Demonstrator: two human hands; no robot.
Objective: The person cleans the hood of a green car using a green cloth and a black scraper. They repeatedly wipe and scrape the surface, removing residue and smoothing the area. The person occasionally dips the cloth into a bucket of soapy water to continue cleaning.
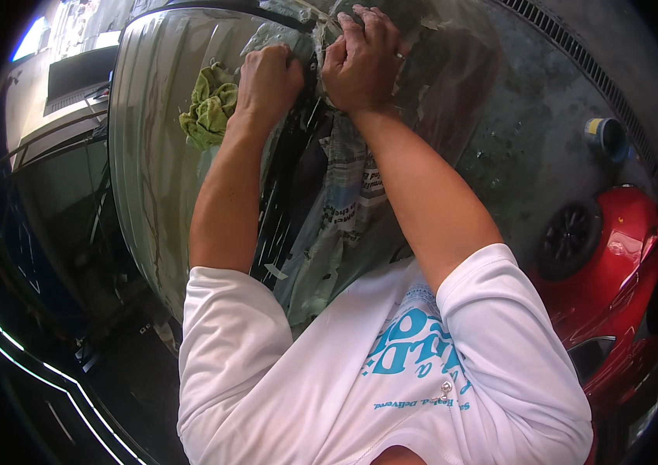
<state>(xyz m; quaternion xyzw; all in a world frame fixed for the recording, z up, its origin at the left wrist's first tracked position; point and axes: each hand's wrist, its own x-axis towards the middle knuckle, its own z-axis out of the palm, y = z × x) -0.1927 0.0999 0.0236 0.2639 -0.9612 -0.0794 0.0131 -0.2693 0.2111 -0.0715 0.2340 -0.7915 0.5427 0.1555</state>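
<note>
On floor (492, 159) at right, bluish bucket (613, 142), contents unclear; left hand (269, 81) curled by green cloth (208, 110), right hand (364, 71) slightly spread; holds unclear.

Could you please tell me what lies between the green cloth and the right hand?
In the head view, the left hand lies between the green cloth and the right hand, with a narrow dark strip showing between the hands.

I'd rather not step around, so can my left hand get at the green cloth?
Probably yes: the green cloth lies just left of your left hand, with nothing visible in the way.
</note>
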